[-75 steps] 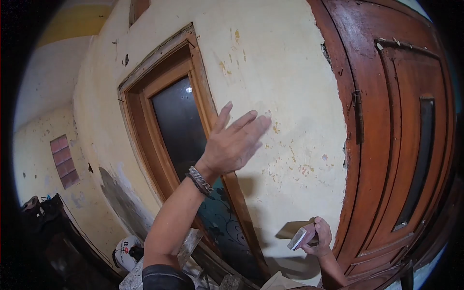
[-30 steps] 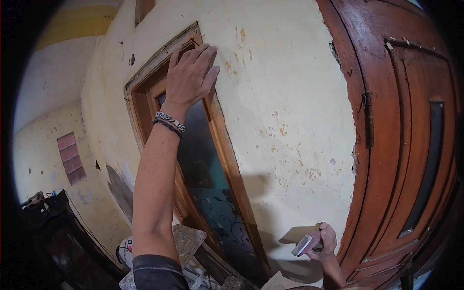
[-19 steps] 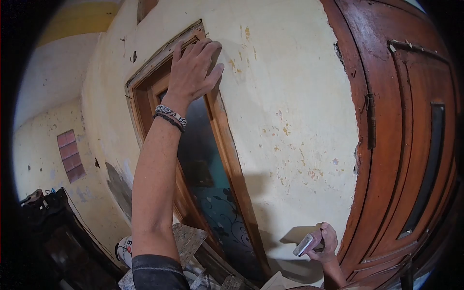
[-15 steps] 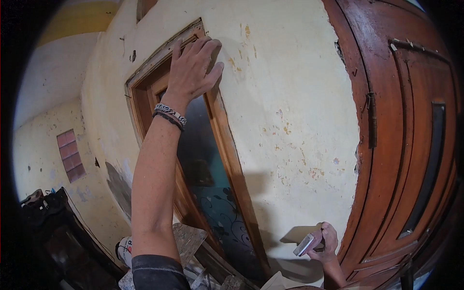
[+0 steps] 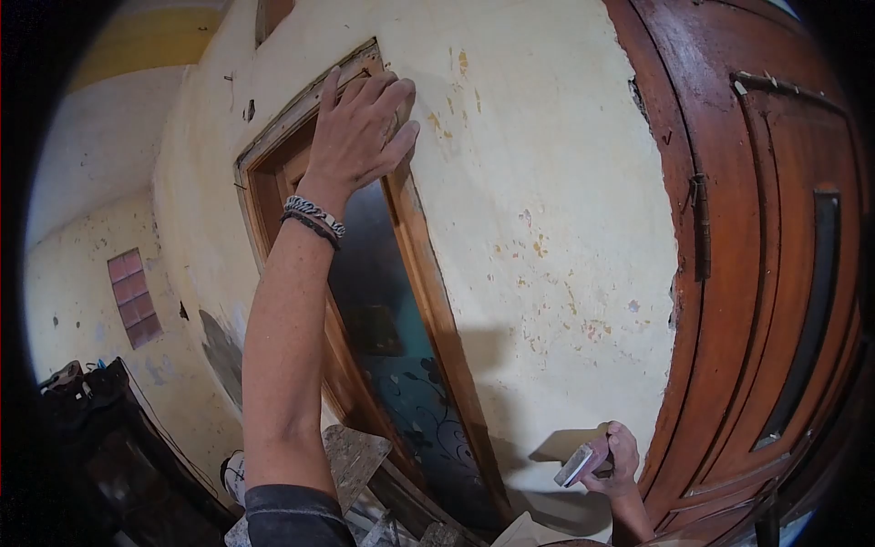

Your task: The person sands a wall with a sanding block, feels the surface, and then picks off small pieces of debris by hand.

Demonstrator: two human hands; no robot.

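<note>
My left hand (image 5: 363, 132) is raised to the upper right corner of a wooden frame (image 5: 421, 246) set in the cream wall (image 5: 538, 164). Its fingers are bent over the frame's edge and the thumb is apart; whether anything lies under the palm is hidden. A chain bracelet (image 5: 314, 214) circles that wrist. Low on the right, my right hand (image 5: 622, 463) grips a small flat block (image 5: 581, 461) with a pale face, close to the wall. Inside the frame is dark glass (image 5: 378, 283) with a floral pattern lower down.
A reddish-brown wooden door (image 5: 784, 273) stands at the right. Dark furniture (image 5: 118, 447) is at the lower left. Dusty boards (image 5: 355, 456) lie below the frame. A glass-block opening (image 5: 134, 296) shows in the far left wall.
My left hand and forearm have shifted slightly left, with the fingers still at the frame's corner. My right hand holds the block in almost the same place.
</note>
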